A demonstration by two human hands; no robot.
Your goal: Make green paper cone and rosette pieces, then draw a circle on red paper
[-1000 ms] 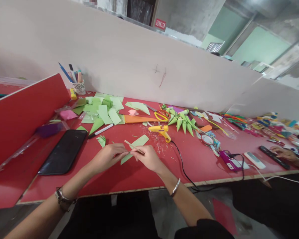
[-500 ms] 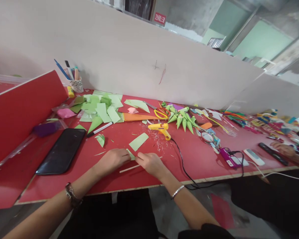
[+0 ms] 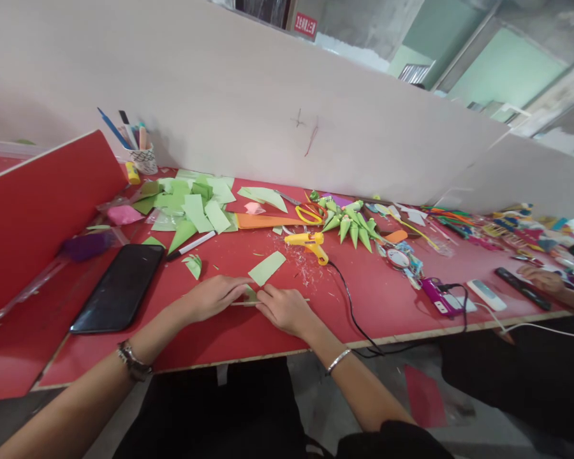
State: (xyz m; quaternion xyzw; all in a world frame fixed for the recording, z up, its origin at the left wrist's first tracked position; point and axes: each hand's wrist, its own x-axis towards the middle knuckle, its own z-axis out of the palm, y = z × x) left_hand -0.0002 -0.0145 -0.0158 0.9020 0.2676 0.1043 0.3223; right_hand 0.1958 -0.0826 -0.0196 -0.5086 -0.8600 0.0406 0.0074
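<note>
At the front of the red table, my left hand has its fingers closed on the left side of a small piece of green paper. My right hand is bent over the paper's right side, closed on a thin pale stick. The stick runs across along the paper's near edge, and its far end shows past my right hand. My fingertips hide part of both things. Just beyond lies a loose green paper strip.
A yellow glue gun with a black cord lies ahead. Green paper pieces, scissors and green paper cones lie along the partition. A phone is at left; a purple power strip and another person's hand are at right.
The stick, slanting below the paper before, now lies nearly level against the paper's near edge. My left hand has shifted slightly, its fingers reaching over the paper.
</note>
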